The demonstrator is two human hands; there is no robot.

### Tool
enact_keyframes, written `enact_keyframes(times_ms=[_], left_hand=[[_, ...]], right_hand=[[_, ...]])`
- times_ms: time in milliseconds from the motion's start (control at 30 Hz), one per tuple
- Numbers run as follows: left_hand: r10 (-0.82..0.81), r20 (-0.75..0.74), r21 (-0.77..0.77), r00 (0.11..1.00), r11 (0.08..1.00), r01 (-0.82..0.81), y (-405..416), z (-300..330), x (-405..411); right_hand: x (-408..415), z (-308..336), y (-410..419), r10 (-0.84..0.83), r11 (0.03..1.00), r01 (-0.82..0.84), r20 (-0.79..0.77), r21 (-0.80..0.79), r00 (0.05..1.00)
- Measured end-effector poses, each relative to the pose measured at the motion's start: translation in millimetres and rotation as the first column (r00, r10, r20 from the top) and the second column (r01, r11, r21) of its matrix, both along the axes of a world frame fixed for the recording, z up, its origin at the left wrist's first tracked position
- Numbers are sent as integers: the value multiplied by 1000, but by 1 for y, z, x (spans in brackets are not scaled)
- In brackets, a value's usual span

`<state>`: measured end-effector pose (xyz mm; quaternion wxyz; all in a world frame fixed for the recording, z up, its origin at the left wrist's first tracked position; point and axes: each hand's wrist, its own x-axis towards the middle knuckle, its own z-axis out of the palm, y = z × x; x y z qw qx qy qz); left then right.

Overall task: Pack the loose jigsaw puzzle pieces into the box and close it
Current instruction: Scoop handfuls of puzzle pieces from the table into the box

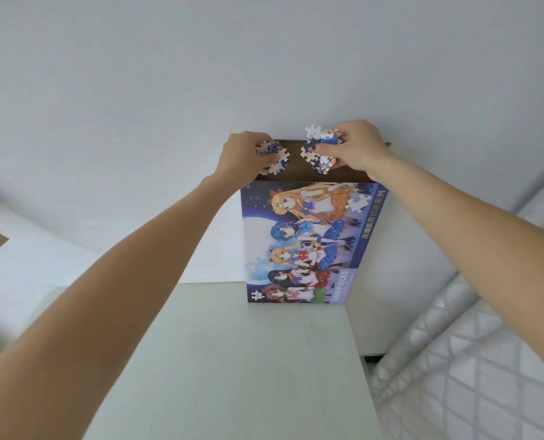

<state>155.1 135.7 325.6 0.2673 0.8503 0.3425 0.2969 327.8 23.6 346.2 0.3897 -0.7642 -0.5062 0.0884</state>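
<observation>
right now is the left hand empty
No, the left hand grips a clump of puzzle pieces over the brown open end of the box, as the right hand does with its own clump.

Bedroom: quilted mattress (pixel 474 344), white wall (pixel 264 58)

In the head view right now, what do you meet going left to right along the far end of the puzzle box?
Left hand → clump of puzzle pieces it holds → brown open box interior → clump of puzzle pieces in the right hand → right hand.
</observation>
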Motion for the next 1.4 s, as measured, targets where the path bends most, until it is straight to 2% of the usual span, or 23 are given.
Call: enact_keyframes(times_ms=[67,133,200,267,367,500,633,733,800,867,967,1033,1133,1233,1300,1400], left_hand=[[28,-79,126,996,992,-18,4,-6,4],[21,-153,234,988,972,16,5,-13,6],[3,-230,283,973,957,64,7,-18,7],[7,-281,291,960,954,79,9,-19,5],[22,-271,289,962,956,59,8,-18,1],[34,-275,314,961,948,57,5,-16,-3],[-27,-228,234,973,969,82,4,-9,-2],[-42,-222,236,974,967,95,2,-4,-1],[-50,-239,291,970,949,121,1,-6,-2],[-33,-223,416,974,901,126,-2,-12,-7],[-47,-90,672,995,735,95,-9,-27,-22],[-67,-42,733,997,676,77,-15,-38,-31],[-5,-185,653,983,747,127,-15,-45,-37],[13,-258,598,966,788,149,-14,-46,-41],[-9,-204,601,979,788,133,-21,-47,-49],[14,-44,586,999,810,14,-46,-56,-76]], right_hand=[[0,-7,1,31,996,-57,359,62,933],[-1,-13,-1,114,987,-157,567,27,815],[0,-21,1,167,981,-191,676,-39,718],[-2,-24,1,199,978,-184,714,-99,672],[-8,-24,2,230,973,-167,700,-158,677],[-12,-23,7,261,965,-196,615,-172,744],[-11,-23,12,296,954,-215,517,-211,803],[-11,-21,14,312,948,-246,455,-201,834],[-11,-21,13,299,953,-242,444,-181,845],[-15,-23,7,270,963,-250,431,-103,861],[-27,-31,1,217,959,-276,457,65,862],[-31,-37,0,197,966,-251,466,57,862],[-29,-40,4,162,982,-188,451,13,878],[-33,-37,-1,150,979,-195,436,60,888],[-46,-37,-17,165,964,-241,448,116,879],[-77,-53,-55,172,922,-310,469,233,866]])
